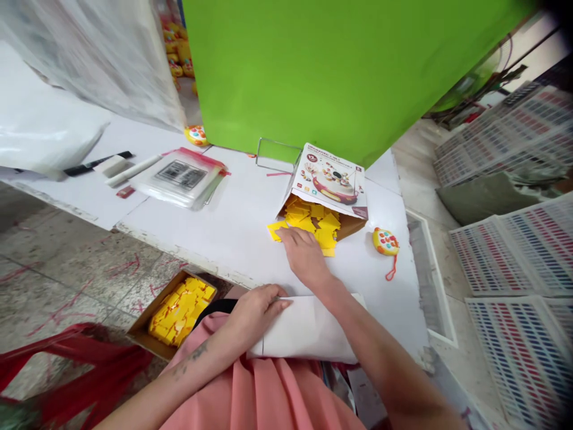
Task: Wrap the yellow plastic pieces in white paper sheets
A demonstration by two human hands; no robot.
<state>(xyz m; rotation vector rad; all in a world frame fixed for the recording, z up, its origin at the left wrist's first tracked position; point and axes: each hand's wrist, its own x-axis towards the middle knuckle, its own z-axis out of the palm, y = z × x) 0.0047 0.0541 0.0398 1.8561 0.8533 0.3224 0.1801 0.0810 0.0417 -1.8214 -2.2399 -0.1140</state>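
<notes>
My right hand (307,255) reaches to the mouth of an opened printed cardboard box (333,176) lying on its side. Its fingertips close on a small yellow card (276,231) at the left of the pile. More yellow cards (329,233) spill from the box onto the tabletop. Close to my body, my left hand (257,313) grips the upper left edge of a flat white paper piece (308,328), thumb and fingers together. That white piece lies across my lap at the table edge, partly under my right forearm.
A carton of yellow cards (181,310) stands below the table at left. Clear plastic bags (179,176), a black marker (98,162) and a wire frame (277,155) lie on the table. A yellow button toy (385,242) sits right. A green panel (290,71) rises behind.
</notes>
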